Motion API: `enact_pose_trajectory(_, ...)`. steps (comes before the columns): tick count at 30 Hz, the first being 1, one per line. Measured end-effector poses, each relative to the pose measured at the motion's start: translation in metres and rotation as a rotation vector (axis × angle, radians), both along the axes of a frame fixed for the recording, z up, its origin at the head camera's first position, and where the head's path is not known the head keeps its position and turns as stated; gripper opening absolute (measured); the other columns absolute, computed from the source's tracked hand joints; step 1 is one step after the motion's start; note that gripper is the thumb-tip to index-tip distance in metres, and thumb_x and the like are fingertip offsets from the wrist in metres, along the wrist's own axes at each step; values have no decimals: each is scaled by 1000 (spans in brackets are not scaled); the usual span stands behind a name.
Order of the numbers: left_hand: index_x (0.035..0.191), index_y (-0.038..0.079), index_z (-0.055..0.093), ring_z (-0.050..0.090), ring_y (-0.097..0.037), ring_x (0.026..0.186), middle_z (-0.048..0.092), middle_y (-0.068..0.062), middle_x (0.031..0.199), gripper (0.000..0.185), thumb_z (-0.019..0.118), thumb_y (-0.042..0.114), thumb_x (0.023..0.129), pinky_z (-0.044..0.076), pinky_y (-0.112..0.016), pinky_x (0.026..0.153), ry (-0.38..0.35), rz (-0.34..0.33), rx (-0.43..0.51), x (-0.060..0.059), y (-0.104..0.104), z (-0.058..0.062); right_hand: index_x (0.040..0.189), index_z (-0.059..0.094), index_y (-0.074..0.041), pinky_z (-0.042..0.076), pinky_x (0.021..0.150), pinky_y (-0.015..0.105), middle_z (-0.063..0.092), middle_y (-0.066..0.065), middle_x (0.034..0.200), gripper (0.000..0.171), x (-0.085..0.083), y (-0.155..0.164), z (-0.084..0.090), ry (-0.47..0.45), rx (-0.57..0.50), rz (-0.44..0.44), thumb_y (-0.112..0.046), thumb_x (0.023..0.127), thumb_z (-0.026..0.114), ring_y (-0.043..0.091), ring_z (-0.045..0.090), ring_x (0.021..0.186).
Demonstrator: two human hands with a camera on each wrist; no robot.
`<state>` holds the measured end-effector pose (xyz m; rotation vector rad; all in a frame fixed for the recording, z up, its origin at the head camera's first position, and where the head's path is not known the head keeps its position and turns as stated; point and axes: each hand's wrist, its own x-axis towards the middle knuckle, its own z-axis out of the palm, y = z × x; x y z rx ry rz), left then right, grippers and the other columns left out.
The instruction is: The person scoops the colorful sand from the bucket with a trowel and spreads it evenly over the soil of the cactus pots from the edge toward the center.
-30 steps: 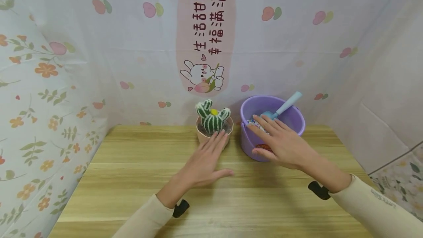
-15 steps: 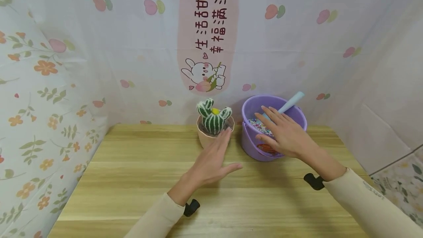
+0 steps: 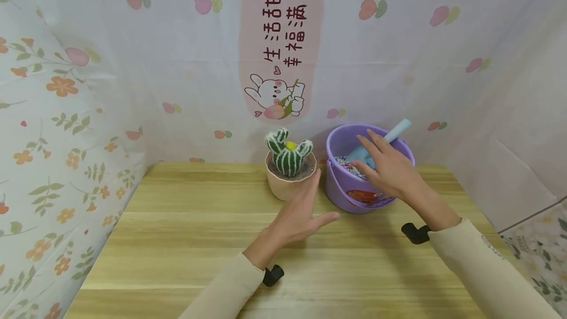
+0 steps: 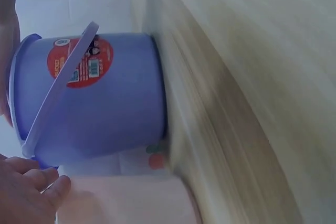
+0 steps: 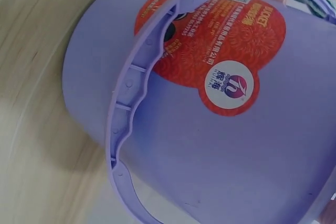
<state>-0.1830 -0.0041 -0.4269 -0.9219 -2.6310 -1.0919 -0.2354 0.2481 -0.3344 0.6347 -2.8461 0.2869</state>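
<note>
Two hands are stretched out over the wooden table [image 3: 186,240], and nothing is gripped yet. The left hand [image 3: 299,213] is held flat with fingers straight and thumb spread, its fingertips just beside the small pink pot [image 3: 288,186] at the back of the table; whether the pot is touched cannot be told. The right hand [image 3: 387,171] is reached over the rim of the purple bucket [image 3: 354,198] just to the right of the pot, fingers relaxed and apart, close to the pale blue scoop [image 3: 390,137] that leans inside. By the look of it, the scoop has not been lifted and nothing has been moved from bucket to pot.

A knitted green-and-white cactus [image 3: 288,154] with a yellow dot is seated in the pot, soft and woolly. Smooth glossy plastic is seen on the bucket, with a thin bail handle [image 5: 136,103] and a red label [image 5: 220,51]; tiny mixed-colour beads [image 3: 343,161] are heaped within.
</note>
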Motion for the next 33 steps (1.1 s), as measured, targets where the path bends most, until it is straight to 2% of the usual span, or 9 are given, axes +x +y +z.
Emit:
enact_pose_trajectory(5, 157, 10, -1, 15, -21, 148, 7, -6, 164, 101, 53, 63, 91, 24, -40, 117, -34, 6, 43, -2, 9, -3, 156, 21, -10, 29, 104, 68, 16, 22, 159, 77, -2, 5, 5, -44, -51, -55, -57, 98, 43, 50, 29, 137)
enact_pose_trajectory(9, 157, 14, -3, 15, -23, 148, 5, -4, 164, 100, 52, 65, 90, 25, -43, 117, -91, 19, 82, -2, 14, -4, 156, 19, -11, 22, 106, 71, 12, 24, 160, 78, -5, 9, 10, -72, -96, -87, -57, 98, 43, 52, 24, 139)
enact_pose_trajectory(13, 157, 20, -5, 14, -21, 149, 5, -4, 164, 100, 49, 69, 89, 25, -44, 117, -148, 46, 125, -4, 19, -5, 157, 14, -13, 20, 103, 74, 7, 22, 161, 79, -7, 12, 12, -102, -138, -119, -59, 98, 40, 55, 19, 139)
enact_pose_trajectory(16, 157, 21, -6, 13, -21, 149, 4, -3, 164, 99, 51, 67, 89, 24, -44, 117, -172, 60, 159, -6, 24, -6, 157, 12, -11, 20, 103, 74, 6, 23, 161, 80, -8, 14, 15, -111, -175, -134, -59, 98, 39, 55, 18, 139)
enact_pose_trajectory(20, 158, 19, -3, 13, -19, 149, 3, 4, 164, 97, 58, 56, 91, 23, -43, 117, -198, 71, 217, -9, 29, -6, 156, 15, -4, 19, 106, 71, 8, 27, 159, 81, -12, 17, 15, -83, -245, -144, -56, 99, 41, 52, 15, 142)
enact_pose_trajectory(23, 158, 21, -2, 14, -17, 148, 5, 4, 164, 97, 59, 55, 91, 24, -44, 117, -210, 83, 248, -10, 32, -7, 155, 15, -2, 17, 108, 70, 8, 28, 159, 80, -14, 19, 15, -65, -298, -157, -54, 100, 40, 51, 14, 142)
enact_pose_trajectory(28, 158, 25, -1, 18, -18, 147, 10, 0, 164, 96, 57, 61, 89, 26, -47, 116, -225, 110, 279, -12, 37, -7, 155, 14, -2, 17, 108, 71, 9, 28, 159, 79, -16, 21, 18, -59, -373, -189, -53, 100, 39, 52, 13, 142)
enact_pose_trajectory(33, 158, 24, 2, 21, -20, 147, 14, -1, 163, 97, 56, 63, 88, 28, -47, 115, -231, 138, 307, -15, 40, -7, 154, 15, 1, 16, 111, 67, 13, 26, 159, 79, -19, 23, 18, -52, -464, -208, -51, 100, 40, 49, 15, 143)
